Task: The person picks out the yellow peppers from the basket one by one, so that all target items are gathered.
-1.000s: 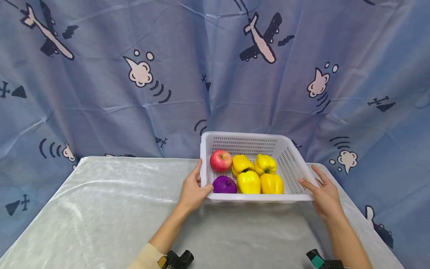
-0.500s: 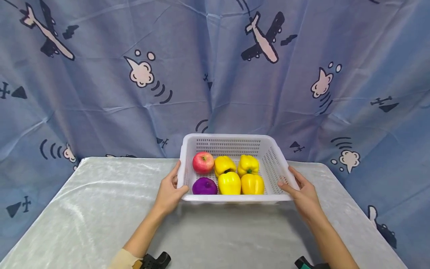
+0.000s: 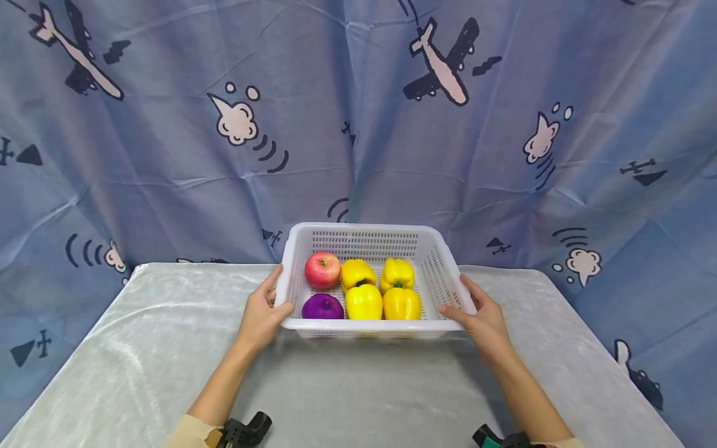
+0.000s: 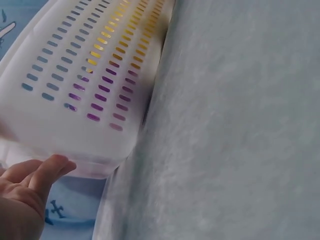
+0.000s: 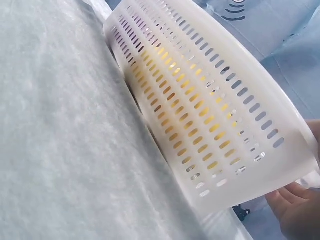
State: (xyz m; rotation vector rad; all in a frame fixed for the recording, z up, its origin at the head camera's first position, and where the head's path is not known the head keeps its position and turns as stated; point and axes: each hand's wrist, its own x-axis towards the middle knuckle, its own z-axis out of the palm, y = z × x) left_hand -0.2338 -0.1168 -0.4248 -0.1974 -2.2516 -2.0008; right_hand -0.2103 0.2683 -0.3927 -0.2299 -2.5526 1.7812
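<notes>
Basket [image 3: 374,325]: and across it comes – right of centre a second ago, now in the middle of the frame, slightly below the midline; the last half-second brought a smaller shift than the one before.
Left hand [image 3: 262,317]: holding the basket's left end, thumb over the front corner of the rim, other fingers outside the wall; the left wrist view shows fingertips against that end.
Right hand [image 3: 486,318]: matching it on the right end, thumb reaching over the rim, fingers outside; its grip has held all through the slide.
Apple [image 3: 322,270]: red, back left of the basket, riding along just behind the purple thing [image 3: 323,307] at front left.
Peppers [image 3: 364,303]: four yellow ones bunched in the middle, two in front, two behind; the layout is the same as a second ago, nothing tipped or rolled.
Bare floor of the basket: a strip along the right side, so the load sits left – a lopsided weight, I'd judge, with more for the left hand.
Desk [image 3: 168,348]: pale cloth below the basket; whether the base touches it or hangs just above, I cannot tell.
Curtain [image 3: 336,93]: blue, printed with planes, filling the upper frame.
Reading so far: a steady two-handed shift leftward, load apparently secure.
</notes>
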